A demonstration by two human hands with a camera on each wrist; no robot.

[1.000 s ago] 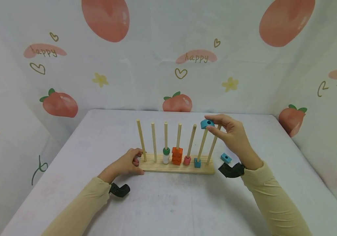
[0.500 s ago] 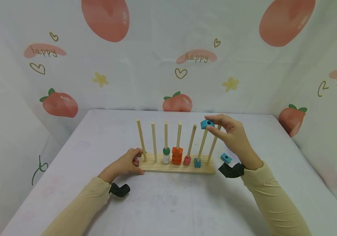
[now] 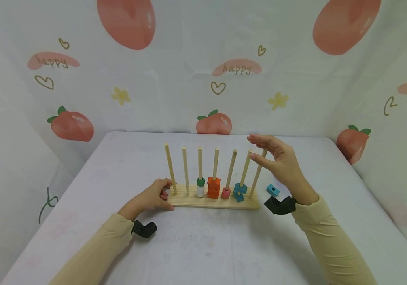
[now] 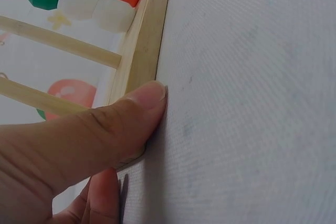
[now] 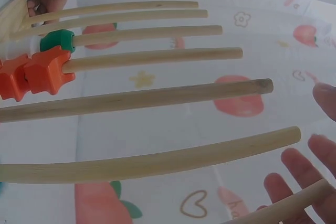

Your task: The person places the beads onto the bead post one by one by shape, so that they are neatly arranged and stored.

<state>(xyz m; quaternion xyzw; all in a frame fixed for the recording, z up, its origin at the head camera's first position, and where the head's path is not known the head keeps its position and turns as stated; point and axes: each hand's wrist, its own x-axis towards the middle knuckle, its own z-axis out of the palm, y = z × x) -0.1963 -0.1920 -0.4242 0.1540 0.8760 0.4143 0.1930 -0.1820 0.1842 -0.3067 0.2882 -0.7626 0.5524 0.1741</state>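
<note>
A wooden peg stand (image 3: 210,203) with several upright pegs stands on the table. My left hand (image 3: 152,194) grips its left end, thumb (image 4: 142,103) against the front edge of the base and the other fingers mostly hidden behind. Around the top of the second peg from the right (image 3: 246,166), my right hand (image 3: 277,158) is spread, thumb and fingers apart and holding nothing. A blue arched block (image 3: 240,187) is threaded low on that peg, over another blue block (image 3: 239,197). In the right wrist view, the peg's bare tip (image 5: 291,136) points toward the right fingers (image 5: 302,169).
Other pegs carry a green bead (image 3: 200,182) over white ones, stacked orange star-shaped beads (image 3: 214,188) and a pink bead (image 3: 226,193). One blue block with a hole (image 3: 273,190) lies on the table right of the stand. A patterned cloth (image 3: 175,79) hangs behind.
The right thumb and fingers have parted and let go of the blue arched block, which has dropped from the peg's top to near the base. The left hand has stayed still.
</note>
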